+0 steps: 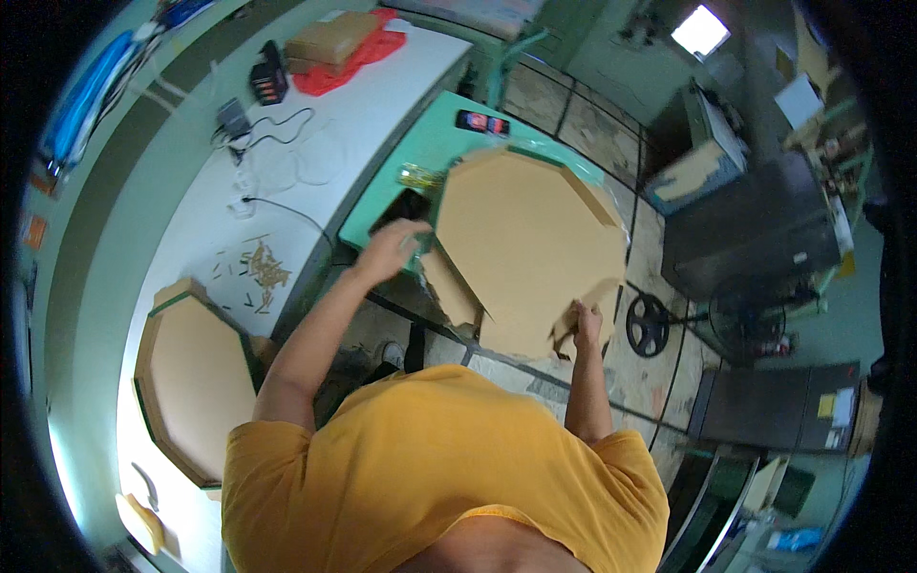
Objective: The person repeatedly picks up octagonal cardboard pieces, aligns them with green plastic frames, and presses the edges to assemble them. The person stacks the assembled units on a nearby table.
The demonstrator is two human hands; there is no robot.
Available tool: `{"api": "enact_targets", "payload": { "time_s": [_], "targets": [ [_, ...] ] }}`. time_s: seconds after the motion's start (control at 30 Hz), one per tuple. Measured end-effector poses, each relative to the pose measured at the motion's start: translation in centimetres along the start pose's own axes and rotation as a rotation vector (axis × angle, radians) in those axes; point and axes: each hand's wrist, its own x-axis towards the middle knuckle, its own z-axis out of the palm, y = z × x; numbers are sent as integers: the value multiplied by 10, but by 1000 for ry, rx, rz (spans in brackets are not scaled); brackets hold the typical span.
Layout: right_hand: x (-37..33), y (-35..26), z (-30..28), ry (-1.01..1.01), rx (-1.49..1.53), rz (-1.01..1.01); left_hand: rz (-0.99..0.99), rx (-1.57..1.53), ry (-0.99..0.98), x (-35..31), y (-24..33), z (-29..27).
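Note:
A large brown cardboard piece (530, 244), many-sided with some raised edge flaps, lies on a green table (406, 172). My right hand (588, 323) is closed on a flap at its near right edge. At the left edge, next to a hanging side flap (451, 286), my left hand (390, 250) reaches out. Motion smears its fingers, so whether they grip anything is unclear. Just beyond that hand lies a dark flat object (401, 208), and past it a shiny yellowish packet (420, 176). A phone (482, 122) with a lit screen rests near the table's far edge.
On the white table (349, 134) to the left stands a many-sided cardboard tray (196, 387) with green edging. Small brown strips (263, 267), cables and a cardboard box (330, 40) on red plastic lie farther along. A black wheel (648, 325) and fan (747, 313) stand right.

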Motion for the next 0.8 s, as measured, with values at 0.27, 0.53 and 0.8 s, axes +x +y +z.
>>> {"api": "enact_targets", "payload": {
  "time_s": [0.27, 0.53, 0.8],
  "targets": [
    [-40, -37, -60, -365, -1363, -1364, 310, 275, -583, -4, 47, 119],
    [0, -48, -22, -758, -1212, -1256, 207, 337, -496, -12, 50, 146],
    [-14, -34, -15, -681, -1033, -1342, 10, 316, -406, -8, 64, 167]
  ]
}}
